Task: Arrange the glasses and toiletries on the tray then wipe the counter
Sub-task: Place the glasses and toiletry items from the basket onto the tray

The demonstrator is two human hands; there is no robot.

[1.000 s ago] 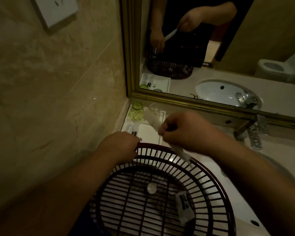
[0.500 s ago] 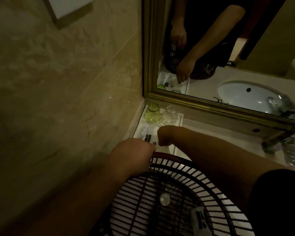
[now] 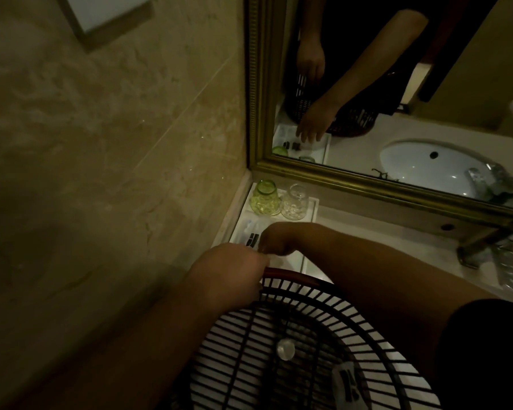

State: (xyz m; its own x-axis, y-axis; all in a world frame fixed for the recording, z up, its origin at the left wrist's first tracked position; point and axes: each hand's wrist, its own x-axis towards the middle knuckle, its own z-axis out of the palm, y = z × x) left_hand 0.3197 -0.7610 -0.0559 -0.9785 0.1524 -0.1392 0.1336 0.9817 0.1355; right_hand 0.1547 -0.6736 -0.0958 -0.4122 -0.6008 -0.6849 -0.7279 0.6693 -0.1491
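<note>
A white tray [image 3: 312, 203] lies on the counter in the corner by the wall and the mirror. At its far end stand a green glass [image 3: 264, 199] and a clear glass [image 3: 294, 203], side by side. Wrapped toiletries [image 3: 251, 233] with dark labels lie on the tray's near half. My right hand [image 3: 276, 239] rests on the tray beside them; its mirror image shows the fingers spread and pointing down, with nothing in them. My left hand [image 3: 228, 272] grips the rim of a dark slatted basket [image 3: 308, 315] in front of the tray.
In the basket lie a white packet [image 3: 348, 383] and a small round clear thing [image 3: 285, 349]. A faucet [image 3: 492, 247] stands at the right, with the sink beyond it. The gold-framed mirror [image 3: 338, 179] and the marble wall [image 3: 116, 173] close off the corner.
A second ago my right hand held a white packet above the basket. It has since gone down to the tray and its fingers have spread. My left hand has stayed on the basket rim.
</note>
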